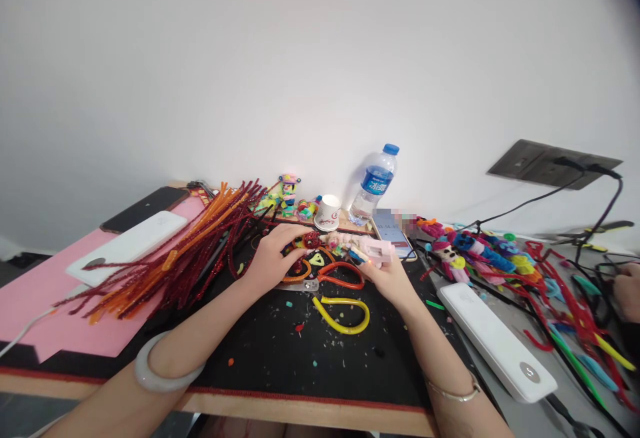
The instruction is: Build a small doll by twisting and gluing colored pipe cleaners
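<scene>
My left hand [277, 255] is closed around a small dark red pipe-cleaner piece [312, 241] above the black mat [280, 351]. Its fingertips partly hide the piece. In my right hand [387, 278] is a pale pink hot glue gun [377, 249], pointed left toward that piece, with a small orange glow near my fingers. Just below lie scissors with red-orange handles [345, 277]. Nearer to me is a yellow looped handle [344, 316]; what it belongs to is partly hidden.
Red and orange pipe cleaners [200, 251] lie heaped at left beside a white power bank [127, 245]. A paper cup [329, 213], water bottle [374, 185] and phone [393, 233] stand behind. Pipe-cleaner dolls [480, 255], another power bank [495, 341] and a co-worker's hand [627, 291] are right.
</scene>
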`<move>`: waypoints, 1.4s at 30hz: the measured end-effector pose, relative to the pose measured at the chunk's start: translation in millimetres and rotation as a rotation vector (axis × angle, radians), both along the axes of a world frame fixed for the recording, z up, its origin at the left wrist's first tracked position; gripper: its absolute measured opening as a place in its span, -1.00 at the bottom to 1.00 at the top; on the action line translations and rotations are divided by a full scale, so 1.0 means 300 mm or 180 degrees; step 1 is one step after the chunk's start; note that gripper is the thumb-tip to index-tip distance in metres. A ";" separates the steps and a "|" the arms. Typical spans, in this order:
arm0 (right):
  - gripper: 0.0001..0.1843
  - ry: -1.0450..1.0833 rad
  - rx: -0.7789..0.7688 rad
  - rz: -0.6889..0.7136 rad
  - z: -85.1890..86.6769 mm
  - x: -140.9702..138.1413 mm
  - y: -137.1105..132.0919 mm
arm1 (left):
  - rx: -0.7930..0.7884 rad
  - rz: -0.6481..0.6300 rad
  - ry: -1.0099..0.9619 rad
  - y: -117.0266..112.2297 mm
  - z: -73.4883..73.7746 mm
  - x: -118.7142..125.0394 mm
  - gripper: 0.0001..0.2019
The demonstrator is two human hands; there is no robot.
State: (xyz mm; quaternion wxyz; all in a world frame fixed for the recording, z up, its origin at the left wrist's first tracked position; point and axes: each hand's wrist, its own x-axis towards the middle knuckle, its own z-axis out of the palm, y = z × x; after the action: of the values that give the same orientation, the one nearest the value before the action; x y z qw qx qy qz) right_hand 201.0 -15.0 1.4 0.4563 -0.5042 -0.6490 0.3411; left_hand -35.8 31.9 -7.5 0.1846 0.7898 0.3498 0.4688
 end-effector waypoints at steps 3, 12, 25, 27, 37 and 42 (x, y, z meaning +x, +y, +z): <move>-0.68 -0.0016 -0.0058 0.0077 0.007 -0.005 -0.002 | 0.0005 -0.0017 0.0015 0.001 -0.003 0.002 -0.73; -0.70 -0.0122 -0.0080 0.0042 0.019 -0.012 -0.007 | 0.0017 -0.0031 0.0007 -0.001 -0.002 0.002 -0.72; -0.66 -0.0145 -0.0028 -0.0074 0.007 0.000 0.004 | 0.0022 -0.0029 -0.0025 0.000 -0.004 0.004 -0.73; -0.67 -0.0164 -0.0074 -0.0082 0.005 0.005 0.004 | 0.0002 -0.0003 -0.0028 0.000 -0.004 0.002 -0.73; -0.68 -0.0036 0.0001 0.0059 0.016 -0.010 -0.006 | 0.0049 -0.0036 0.0004 0.002 -0.006 0.003 -0.73; -0.69 -0.0170 -0.0101 0.0040 0.019 -0.007 -0.007 | 0.0071 -0.0027 -0.0011 0.002 -0.006 0.004 -0.73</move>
State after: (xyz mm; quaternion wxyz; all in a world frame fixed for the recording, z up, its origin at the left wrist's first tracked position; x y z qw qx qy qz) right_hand 198.8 -17.0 7.1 0.4285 -0.5162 -0.6586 0.3407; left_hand -34.5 32.5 -9.3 0.1783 0.7925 0.3410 0.4732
